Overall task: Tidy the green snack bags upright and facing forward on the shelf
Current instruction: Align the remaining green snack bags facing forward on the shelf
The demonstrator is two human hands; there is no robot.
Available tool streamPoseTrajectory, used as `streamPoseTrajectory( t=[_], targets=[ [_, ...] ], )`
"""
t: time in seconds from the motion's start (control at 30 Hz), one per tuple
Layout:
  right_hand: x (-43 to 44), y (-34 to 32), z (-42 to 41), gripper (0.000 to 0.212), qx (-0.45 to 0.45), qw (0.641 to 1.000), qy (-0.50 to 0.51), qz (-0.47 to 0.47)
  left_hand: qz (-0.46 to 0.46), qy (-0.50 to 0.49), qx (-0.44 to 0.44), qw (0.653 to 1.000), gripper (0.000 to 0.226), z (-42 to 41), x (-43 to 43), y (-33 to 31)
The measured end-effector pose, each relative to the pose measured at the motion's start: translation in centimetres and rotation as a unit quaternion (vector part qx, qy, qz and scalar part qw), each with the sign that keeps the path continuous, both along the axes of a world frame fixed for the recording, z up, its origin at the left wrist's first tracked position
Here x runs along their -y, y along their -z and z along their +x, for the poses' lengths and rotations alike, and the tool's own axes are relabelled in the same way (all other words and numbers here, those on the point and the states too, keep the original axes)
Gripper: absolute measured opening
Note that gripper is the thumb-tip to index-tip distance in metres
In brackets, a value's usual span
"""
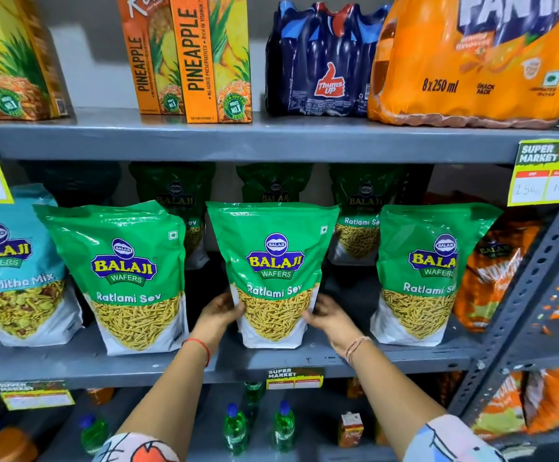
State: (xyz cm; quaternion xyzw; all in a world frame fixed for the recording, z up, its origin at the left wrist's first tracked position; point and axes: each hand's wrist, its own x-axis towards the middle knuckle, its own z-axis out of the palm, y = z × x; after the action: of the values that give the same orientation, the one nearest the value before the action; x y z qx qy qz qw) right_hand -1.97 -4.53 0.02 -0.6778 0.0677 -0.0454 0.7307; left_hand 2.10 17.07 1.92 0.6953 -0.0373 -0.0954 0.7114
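Three green Ratlami Sev bags stand upright in the front row of the grey middle shelf (304,360), labels facing me. The middle green bag (273,258) is held low at both sides: my left hand (219,313) grips its lower left edge and my right hand (329,315) its lower right edge. The left green bag (124,275) leans slightly to the left. The right green bag (429,271) stands near the shelf's right end. More green bags (358,208) stand in a darker back row, partly hidden.
A light blue Mitha Mix bag (14,271) stands at the left, orange snack bags (495,275) at the right beside the metal upright (538,285). Juice cartons (201,58) and soda packs (321,61) fill the shelf above. Small bottles (234,428) stand below.
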Motion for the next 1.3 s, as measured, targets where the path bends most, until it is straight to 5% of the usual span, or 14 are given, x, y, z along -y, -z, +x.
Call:
streamPoseTrajectory(
  t=[0.2, 0.5, 0.67, 0.77, 0.87, 0.97, 1.1, 1.2, 1.3],
  targets=[
    [-1.8, 1.1, -0.4, 0.049, -0.027, 0.997, -0.015, -0.068, 0.164, 0.058, -0.001, 0.985, 0.054, -0.6, -0.5, 2.6],
    [-1.8, 2.0, -0.5, 0.048, -0.024, 0.996, -0.017, -0.080, 0.177, 0.051, 0.003, 0.983, 0.058, -0.7, -0.4, 2.8],
    [-1.9, 1.9, -2.3, 0.074, 0.002, 0.995, -0.020, -0.093, 0.166, 0.042, 0.012, 0.985, 0.064, -1.3, -0.4, 2.7],
    [-1.7, 2.4, -5.2, 0.087, 0.008, 0.965, 0.009, -0.261, 0.152, -0.085, 0.053, 0.983, 0.051, -2.9, -0.7, 3.2],
    [-0.5, 3.7, -9.0, 0.069, 0.041, 0.933, 0.065, -0.352, 0.252, -0.235, 0.144, 0.928, 0.019, -6.0, -0.2, 3.5],
    [2.5, 4.1, -12.4, 0.020, 0.062, 0.935, 0.151, -0.316, 0.252, -0.189, 0.226, 0.922, 0.032, -8.8, 2.5, 3.4],
    [8.4, 2.2, -14.4, 0.008, 0.087, 0.928, 0.309, -0.191, 0.244, -0.085, 0.264, 0.929, 0.030, -9.8, 8.3, 2.5],
    [12.8, 0.5, -13.7, 0.040, 0.104, 0.940, 0.319, -0.067, 0.100, -0.030, 0.171, 0.980, 0.022, -9.6, 14.3, 1.2],
    [16.3, -0.9, -12.2, 0.069, 0.056, 0.972, 0.228, -0.012, 0.032, 0.056, 0.044, 0.997, 0.057, -8.2, 19.7, 0.9]
  ],
)
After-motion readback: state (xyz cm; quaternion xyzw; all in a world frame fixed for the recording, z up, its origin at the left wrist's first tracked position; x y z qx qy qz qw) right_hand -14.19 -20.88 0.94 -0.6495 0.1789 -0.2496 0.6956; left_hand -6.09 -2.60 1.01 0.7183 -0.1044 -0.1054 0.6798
